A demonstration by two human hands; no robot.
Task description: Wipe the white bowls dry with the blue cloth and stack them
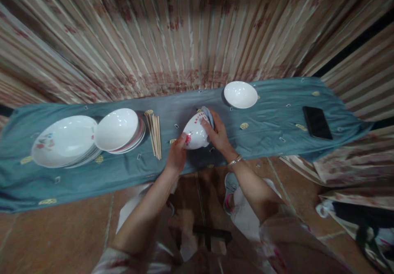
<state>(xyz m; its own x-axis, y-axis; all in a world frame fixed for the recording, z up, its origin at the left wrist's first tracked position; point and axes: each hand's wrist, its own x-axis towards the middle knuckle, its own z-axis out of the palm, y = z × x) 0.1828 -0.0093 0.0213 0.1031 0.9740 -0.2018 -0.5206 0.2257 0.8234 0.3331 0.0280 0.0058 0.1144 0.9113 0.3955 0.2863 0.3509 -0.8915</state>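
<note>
A white bowl [195,132] with red flower marks is tipped on its side between my hands, over the middle of the table. My left hand [177,155] is closed on its left edge, thumb along the outside. At the other side my right hand [218,134] presses a grey-blue cloth [208,116] against the bowl, its thumb on the outer wall. Part of the cloth is hidden by the fingers. Several wooden chopsticks [156,136] lie just left of the bowl. Beyond my right hand, a single white bowl [241,95] stands upright near the far edge.
Stacked bowls [118,129] and stacked large plates [66,140] stand on the left of the teal tablecloth [264,136]. A black phone [317,122] lies at the right. Pleated curtains [184,31] hang behind the table. A dark bag [363,214] is at the lower right.
</note>
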